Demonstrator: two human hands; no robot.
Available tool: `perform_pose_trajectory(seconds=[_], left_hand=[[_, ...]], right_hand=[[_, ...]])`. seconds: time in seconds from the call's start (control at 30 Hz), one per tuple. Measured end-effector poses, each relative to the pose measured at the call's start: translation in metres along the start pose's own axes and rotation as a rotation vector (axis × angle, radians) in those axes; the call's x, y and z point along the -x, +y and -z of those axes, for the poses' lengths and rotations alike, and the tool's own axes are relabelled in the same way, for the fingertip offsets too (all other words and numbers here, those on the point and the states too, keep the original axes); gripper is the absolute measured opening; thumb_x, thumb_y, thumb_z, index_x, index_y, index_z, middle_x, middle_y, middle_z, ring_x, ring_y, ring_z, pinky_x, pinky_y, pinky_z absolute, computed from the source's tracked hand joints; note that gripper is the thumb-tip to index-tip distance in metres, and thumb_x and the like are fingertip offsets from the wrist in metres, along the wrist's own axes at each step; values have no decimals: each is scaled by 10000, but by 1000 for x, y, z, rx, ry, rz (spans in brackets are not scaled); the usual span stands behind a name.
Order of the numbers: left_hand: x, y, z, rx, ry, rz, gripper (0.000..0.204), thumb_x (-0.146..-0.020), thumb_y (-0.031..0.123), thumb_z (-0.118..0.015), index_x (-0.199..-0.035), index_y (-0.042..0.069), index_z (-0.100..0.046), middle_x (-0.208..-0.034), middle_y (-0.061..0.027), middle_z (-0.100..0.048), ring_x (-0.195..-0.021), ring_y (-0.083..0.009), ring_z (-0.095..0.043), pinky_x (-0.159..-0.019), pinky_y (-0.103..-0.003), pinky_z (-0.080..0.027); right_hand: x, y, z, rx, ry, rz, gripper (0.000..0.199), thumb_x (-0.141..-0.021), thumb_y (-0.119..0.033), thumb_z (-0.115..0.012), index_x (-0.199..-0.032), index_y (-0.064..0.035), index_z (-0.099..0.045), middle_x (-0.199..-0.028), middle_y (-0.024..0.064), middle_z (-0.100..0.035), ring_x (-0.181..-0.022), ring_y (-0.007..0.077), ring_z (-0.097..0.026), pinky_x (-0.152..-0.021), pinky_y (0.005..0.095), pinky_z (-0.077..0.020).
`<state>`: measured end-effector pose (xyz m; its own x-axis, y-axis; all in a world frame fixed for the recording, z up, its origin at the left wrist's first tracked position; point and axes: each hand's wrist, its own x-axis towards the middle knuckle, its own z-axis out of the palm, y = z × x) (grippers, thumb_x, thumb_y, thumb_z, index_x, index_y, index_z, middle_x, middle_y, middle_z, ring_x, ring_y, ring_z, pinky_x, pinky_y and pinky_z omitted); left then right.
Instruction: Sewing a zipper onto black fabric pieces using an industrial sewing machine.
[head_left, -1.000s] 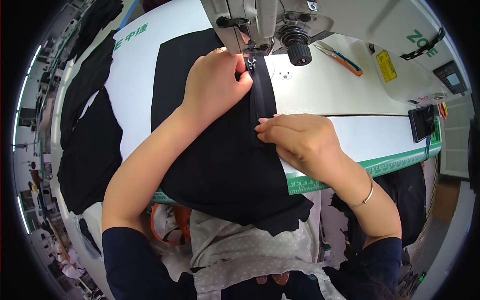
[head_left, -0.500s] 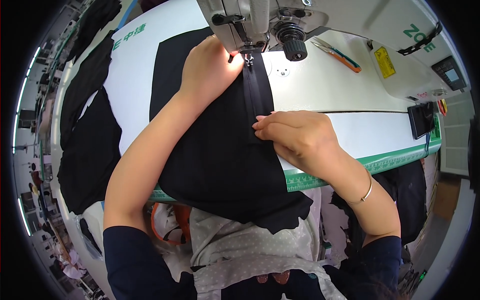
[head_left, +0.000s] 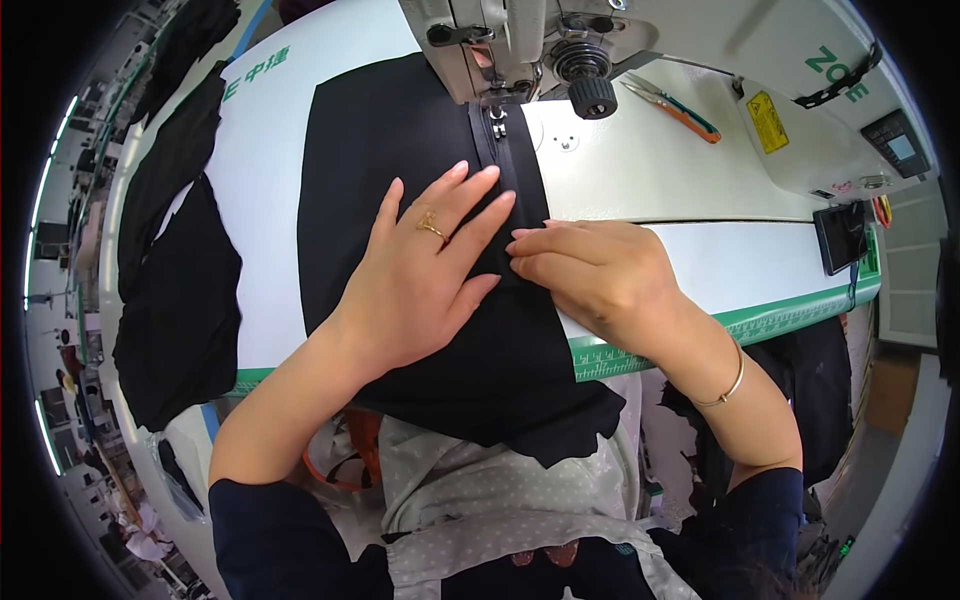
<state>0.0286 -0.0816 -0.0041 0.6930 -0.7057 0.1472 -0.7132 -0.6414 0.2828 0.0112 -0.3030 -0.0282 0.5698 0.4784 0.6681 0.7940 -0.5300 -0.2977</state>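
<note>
A black fabric panel (head_left: 400, 120) lies across the table, its near end hanging over the front edge. Along its right side runs a black zipper strip (head_left: 508, 178), leading up under the presser foot (head_left: 498, 125) of a white sewing machine (head_left: 690, 30). My left hand (head_left: 415, 265), with a gold ring on it, rests on the panel with fingers spread, left of the strip. Thumb and fingertips of my right hand (head_left: 600, 270) pinch the panel's right edge at the strip, a little nearer than the foot.
Thread snips (head_left: 672, 108) with orange and green handles lie on the machine bed. More black fabric pieces (head_left: 180, 290) are heaped at the left. A dark phone-like device (head_left: 840, 238) sits at the table's right end. A green ruler strip (head_left: 760, 325) lines the front edge.
My left hand has come back from beside the presser foot toward me and spread its fingers flat on the panel. The right hand keeps its pinch in nearly the same place.
</note>
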Motion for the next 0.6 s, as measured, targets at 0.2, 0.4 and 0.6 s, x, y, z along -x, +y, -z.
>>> perform_pose_trajectory(seconds=[0.2, 0.4, 0.6], left_hand=[[-1, -2, 1, -63, -33, -19, 653, -813, 146, -683, -1434, 126, -482, -1514, -99, -408, -1440, -321, -333, -1124, -632, -238], [-11, -13, 2, -60, -25, -13, 652, -815, 138, -688, -1434, 147, -480, -1509, -91, -408, -1442, -327, -325, -1115, -664, -234], [-23, -31, 4, -57, -13, -43, 629, -826, 132, -687, -1423, 169, -490, -1511, -78, -393, -1453, -327, -307, -1120, -678, -213]], right_hand=[[-1, 4, 3, -2, -41, 10, 116, -715, -80, -661, -823, -39, -664, -905, 49, -703, -799, 213, -705, -656, 312, -575], [-8, 15, -1, 18, -35, 22, 105, -717, -81, -664, -817, -49, -660, -873, 36, -692, -741, 204, -693, -617, 313, -561], [-18, 32, -3, 48, -68, 48, 118, -724, -90, -652, -840, -66, -650, -771, 34, -625, -681, 210, -663, -565, 319, -523]])
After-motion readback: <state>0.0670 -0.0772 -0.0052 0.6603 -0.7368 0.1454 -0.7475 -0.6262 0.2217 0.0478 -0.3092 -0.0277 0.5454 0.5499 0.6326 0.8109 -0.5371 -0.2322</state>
